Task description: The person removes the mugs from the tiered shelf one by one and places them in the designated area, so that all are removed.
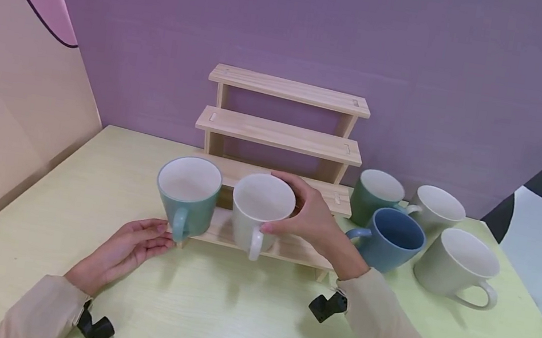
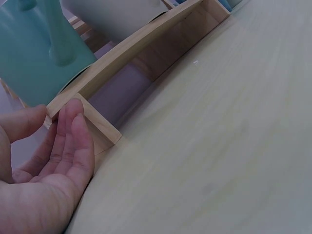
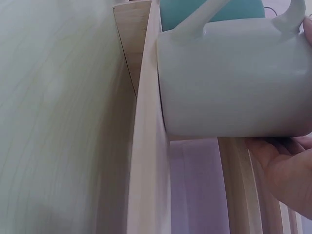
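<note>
A tiered wooden shelf point(image 1: 281, 136) stands on the table, with a teal mug point(image 1: 194, 213) on the left of its lowest step. My left hand point(image 1: 132, 248) pinches that step's left end, the thumb at the board's edge and the fingers under it in the left wrist view. Beside the teal mug is a white mug point(image 1: 249, 223), its handle facing me. My right hand point(image 1: 313, 215) grips this white mug from its right, near the rim. In the right wrist view the white mug's point(image 3: 234, 83) base meets the lowest step point(image 3: 148, 146).
To the shelf's right, on the table point(image 1: 208, 322), stand a green mug point(image 1: 367, 205), a blue mug point(image 1: 388, 258) and two whitish mugs, one behind point(image 1: 422, 219) and one in front point(image 1: 443, 274). A purple wall point(image 1: 322, 26) rises behind the shelf.
</note>
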{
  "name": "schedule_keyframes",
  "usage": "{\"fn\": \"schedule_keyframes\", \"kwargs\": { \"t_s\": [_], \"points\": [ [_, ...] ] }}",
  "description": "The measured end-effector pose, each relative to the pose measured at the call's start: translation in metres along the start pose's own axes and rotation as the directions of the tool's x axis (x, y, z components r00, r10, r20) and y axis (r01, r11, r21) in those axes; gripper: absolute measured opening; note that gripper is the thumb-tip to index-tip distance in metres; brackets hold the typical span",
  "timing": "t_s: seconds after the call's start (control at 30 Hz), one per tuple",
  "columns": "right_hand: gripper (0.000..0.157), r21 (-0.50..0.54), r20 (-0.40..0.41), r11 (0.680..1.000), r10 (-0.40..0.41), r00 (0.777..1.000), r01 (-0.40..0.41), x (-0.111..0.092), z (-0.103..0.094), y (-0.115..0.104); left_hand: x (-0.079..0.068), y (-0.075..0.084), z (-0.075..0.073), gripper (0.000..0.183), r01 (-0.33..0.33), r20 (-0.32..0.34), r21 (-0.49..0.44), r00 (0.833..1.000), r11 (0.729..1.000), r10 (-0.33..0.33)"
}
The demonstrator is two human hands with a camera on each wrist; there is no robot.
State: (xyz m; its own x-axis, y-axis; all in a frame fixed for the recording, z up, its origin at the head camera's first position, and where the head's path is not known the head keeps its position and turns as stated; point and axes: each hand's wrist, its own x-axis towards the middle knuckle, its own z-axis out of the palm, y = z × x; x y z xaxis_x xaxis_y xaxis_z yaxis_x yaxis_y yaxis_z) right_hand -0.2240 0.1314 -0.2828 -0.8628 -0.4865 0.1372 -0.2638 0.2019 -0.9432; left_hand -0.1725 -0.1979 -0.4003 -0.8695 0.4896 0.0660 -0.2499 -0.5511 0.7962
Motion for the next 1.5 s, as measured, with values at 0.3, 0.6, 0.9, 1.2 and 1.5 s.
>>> {"fn": "schedule_keyframes", "kwargs": {
  "t_s": [0.3, 0.6, 0.9, 1.2, 1.5],
  "points": [
    [0.088, -0.032, -0.028, 0.999, 0.011, 1.000, -0.011, -0.011, -0.012, 0.001, -0.001, 0.000, 0.000, 0.029, -0.003, 0.008, -0.007, 1.000, 1.000, 0.003],
    [0.086, -0.089, -0.072, 0.995, 0.037, 0.997, -0.044, -0.024, -0.027, 0.003, 0.001, 0.000, 0.001, 0.029, 0.002, 0.027, -0.018, 1.000, 1.000, -0.001],
    [0.087, -0.131, -0.113, 0.990, 0.041, 0.993, -0.056, -0.040, -0.041, 0.004, 0.001, -0.001, 0.000, 0.032, -0.004, 0.043, -0.019, 0.999, 1.000, 0.005],
    [0.083, -0.148, -0.147, 0.989, 0.007, 0.989, -0.029, -0.059, -0.054, 0.005, -0.001, -0.001, -0.001, 0.034, -0.004, 0.068, -0.068, 0.998, 0.998, 0.008],
    [0.082, -0.145, -0.201, 0.989, -0.004, 0.980, -0.025, -0.077, -0.067, 0.005, 0.000, 0.000, -0.001, 0.032, -0.002, 0.067, -0.059, 0.998, 0.998, 0.005]
  ]
}}
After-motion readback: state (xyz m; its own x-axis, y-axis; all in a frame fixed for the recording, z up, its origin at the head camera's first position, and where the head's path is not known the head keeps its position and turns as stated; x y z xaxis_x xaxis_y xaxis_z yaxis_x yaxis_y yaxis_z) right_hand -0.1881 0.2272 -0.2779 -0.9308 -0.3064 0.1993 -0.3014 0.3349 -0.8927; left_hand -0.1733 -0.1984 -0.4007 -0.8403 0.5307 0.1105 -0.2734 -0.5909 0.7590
